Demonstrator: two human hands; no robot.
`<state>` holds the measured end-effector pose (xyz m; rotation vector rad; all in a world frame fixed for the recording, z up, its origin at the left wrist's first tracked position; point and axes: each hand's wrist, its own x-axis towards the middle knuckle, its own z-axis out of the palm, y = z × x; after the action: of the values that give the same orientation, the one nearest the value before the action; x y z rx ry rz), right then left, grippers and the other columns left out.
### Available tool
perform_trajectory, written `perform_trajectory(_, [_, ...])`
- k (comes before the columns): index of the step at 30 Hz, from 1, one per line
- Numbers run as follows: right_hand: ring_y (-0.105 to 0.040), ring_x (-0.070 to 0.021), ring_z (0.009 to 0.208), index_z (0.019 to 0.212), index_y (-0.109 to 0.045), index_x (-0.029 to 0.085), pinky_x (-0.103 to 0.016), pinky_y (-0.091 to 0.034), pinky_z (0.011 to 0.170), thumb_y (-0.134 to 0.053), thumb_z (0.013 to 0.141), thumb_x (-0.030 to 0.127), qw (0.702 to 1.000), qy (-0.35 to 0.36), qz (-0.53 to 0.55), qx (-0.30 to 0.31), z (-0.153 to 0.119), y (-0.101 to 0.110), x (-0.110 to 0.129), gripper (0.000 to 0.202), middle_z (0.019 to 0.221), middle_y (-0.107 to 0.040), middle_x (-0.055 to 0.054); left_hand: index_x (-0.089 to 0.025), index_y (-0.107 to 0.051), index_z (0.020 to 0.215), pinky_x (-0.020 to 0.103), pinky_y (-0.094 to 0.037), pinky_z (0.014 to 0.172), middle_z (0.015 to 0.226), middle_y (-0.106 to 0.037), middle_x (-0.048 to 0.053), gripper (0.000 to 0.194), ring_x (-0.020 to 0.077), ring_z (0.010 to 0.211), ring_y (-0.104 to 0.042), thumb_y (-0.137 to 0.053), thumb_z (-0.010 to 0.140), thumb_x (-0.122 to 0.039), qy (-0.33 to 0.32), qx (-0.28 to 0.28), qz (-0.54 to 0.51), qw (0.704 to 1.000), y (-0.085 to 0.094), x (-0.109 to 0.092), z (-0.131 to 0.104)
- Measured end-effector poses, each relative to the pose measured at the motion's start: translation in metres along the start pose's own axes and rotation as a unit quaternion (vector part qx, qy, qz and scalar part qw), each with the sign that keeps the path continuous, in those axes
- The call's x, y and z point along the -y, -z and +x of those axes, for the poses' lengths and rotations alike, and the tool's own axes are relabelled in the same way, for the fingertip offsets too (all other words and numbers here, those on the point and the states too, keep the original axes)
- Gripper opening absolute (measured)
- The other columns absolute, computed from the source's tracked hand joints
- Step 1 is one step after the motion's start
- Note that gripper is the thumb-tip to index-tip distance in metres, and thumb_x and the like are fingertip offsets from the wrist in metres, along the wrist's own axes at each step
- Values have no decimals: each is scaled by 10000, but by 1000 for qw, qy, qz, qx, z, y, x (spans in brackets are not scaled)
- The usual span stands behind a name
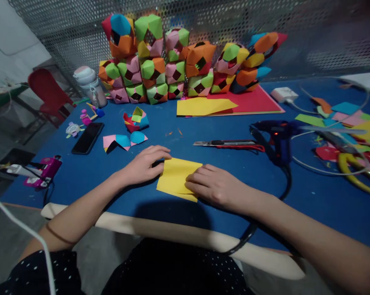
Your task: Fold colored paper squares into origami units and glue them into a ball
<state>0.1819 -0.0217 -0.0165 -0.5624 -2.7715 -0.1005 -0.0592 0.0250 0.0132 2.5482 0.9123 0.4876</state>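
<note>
A folded piece of yellow paper (177, 176) lies on the blue table (169, 143), with a second layer's edge showing at its bottom. My left hand (146, 164) touches its upper left corner, fingers bent and a little apart. On the paper's right part rests my right hand (214, 184), its fingers together and pressed down on the sheet. Beyond the paper is a box cutter (228, 143) with a red cord. Joined pink and blue folded pieces (123, 141) lie past my left hand, and a small red, green and blue folded shape (136, 119) sits behind them.
Stacked colourful paper shapes (154, 73) line the back, near a bottle (89, 86) and red and yellow sheets (249, 102). A phone (88, 138) and purple power strip (43, 172) are left. Rightward are a glue gun (278, 141), cables, scissors (353, 172) and paper scraps.
</note>
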Motion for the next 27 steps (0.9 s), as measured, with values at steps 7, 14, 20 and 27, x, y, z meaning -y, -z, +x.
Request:
perform_trajectory(7, [-469,-182,747,937,-618,138,-326,-322,668,-325,940,146,1000,-1,11,14,1,5,5,293,808,-615,-87,-195,-552,1159,411,-360,1016,1308,-500,88,516,221,1206,-460,-416,695,-13,1,72,-31,997,16,-10,-4])
perform_trajectory(14, [-467,-187,736,937,-616,133,-324,-316,657,-351,930,152,1000,-6,14,17,0,3,6,265,809,-614,-87,-197,-522,1215,387,-348,1012,1300,-508,93,394,228,1206,-460,-478,824,-207,22,99,-19,995,12,-8,-3])
perform_trajectory(20, [-474,-192,753,911,-606,145,-323,-315,652,-363,910,152,999,-8,26,35,2,8,8,243,809,-609,-94,-223,-514,1213,396,-354,985,1286,-516,99,400,238,1204,-457,-552,815,-245,21,78,-2,997,2,-2,-5])
perform_trajectory(27, [-486,-199,775,879,-605,148,-340,-324,680,-383,883,169,997,-7,49,52,0,13,9,223,840,-612,-103,-233,-508,1213,402,-350,972,1276,-522,89,422,237,1186,-461,-573,797,-208,15,83,21,996,0,2,-6])
